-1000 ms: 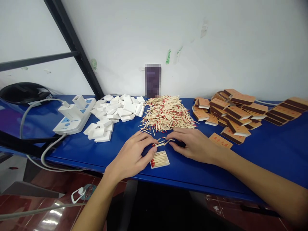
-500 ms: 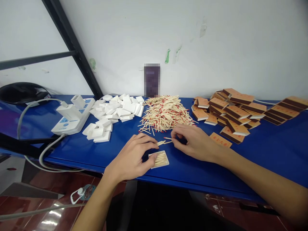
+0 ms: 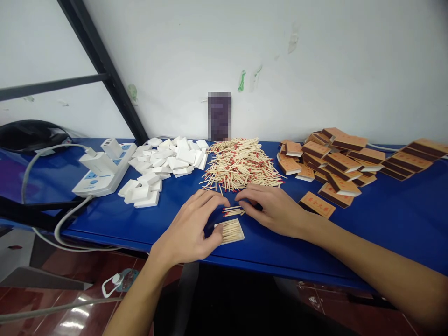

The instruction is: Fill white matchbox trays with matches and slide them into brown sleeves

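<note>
A small white matchbox tray (image 3: 232, 231) filled with matches lies near the table's front edge. Over its left end rests the thumb of my left hand (image 3: 194, 228), whose fingers are spread and hold nothing. Just behind the tray, a few loose matches (image 3: 232, 211) lie side by side, red heads to the left. My left index fingertip is close to those heads. At their right ends is my right hand (image 3: 271, 207), fingers curved, with a gap between thumb and index finger. A large heap of matches (image 3: 241, 165) spreads behind both hands.
White empty trays (image 3: 175, 156) are piled at the left, beside a power strip (image 3: 105, 175) with plugs. Orange matchbox sleeves (image 3: 341, 163) are heaped at the right; one sleeve (image 3: 317, 204) lies near my right forearm. A dark pixelated rectangle (image 3: 219, 116) stands against the wall.
My right hand has moved slightly left, and the match it pinched now lies among the loose matches. Those matches are now more evenly lined up. My left hand has barely moved.
</note>
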`<state>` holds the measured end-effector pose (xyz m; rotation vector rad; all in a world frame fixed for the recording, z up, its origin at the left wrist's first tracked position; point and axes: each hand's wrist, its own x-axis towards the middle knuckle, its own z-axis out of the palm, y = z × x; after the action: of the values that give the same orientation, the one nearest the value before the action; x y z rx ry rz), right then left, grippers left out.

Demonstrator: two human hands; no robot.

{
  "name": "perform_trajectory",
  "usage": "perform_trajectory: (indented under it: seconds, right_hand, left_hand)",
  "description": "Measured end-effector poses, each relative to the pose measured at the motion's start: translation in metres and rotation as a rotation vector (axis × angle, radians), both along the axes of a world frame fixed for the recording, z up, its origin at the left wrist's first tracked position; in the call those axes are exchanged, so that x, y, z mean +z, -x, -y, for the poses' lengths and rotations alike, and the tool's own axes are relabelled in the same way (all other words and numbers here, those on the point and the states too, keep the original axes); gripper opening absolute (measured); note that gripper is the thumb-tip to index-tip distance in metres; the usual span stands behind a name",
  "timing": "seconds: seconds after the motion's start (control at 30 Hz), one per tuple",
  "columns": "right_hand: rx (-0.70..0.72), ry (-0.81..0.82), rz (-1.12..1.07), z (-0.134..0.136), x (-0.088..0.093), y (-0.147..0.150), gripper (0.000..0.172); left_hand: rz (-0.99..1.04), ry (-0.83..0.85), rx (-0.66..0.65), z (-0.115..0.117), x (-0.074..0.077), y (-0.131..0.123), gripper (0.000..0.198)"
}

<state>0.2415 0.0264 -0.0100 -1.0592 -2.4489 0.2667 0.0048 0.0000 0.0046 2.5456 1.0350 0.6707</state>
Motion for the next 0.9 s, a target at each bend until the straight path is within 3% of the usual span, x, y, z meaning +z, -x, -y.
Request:
perform_trajectory:
  seconds: [0.2, 0.5, 0.73, 0.9]
  right_hand:
    - [0.039, 0.026, 0.082, 0.003, 0.008, -0.014, 0.01]
    - [0.046, 0.101, 0.15, -0.001, 0.007, -0.017, 0.012]
    - [-0.073, -0.011, 0.15, -0.002, 0.004, -0.016, 0.011]
    - [-0.168, -0.01, 0.217, 0.004, 0.009, -0.013, 0.01]
  left_hand:
    - [-0.073, 0.047, -0.038, 0.001, -0.001, 0.0, 0.04]
    - [-0.08, 0.08, -0.056, 0.0, -0.001, 0.0, 0.043]
    - [-0.075, 0.079, -0.072, 0.001, -0.001, -0.001, 0.039]
    - [-0.069, 0.035, 0.055, -0.001, -0.002, -0.001, 0.027]
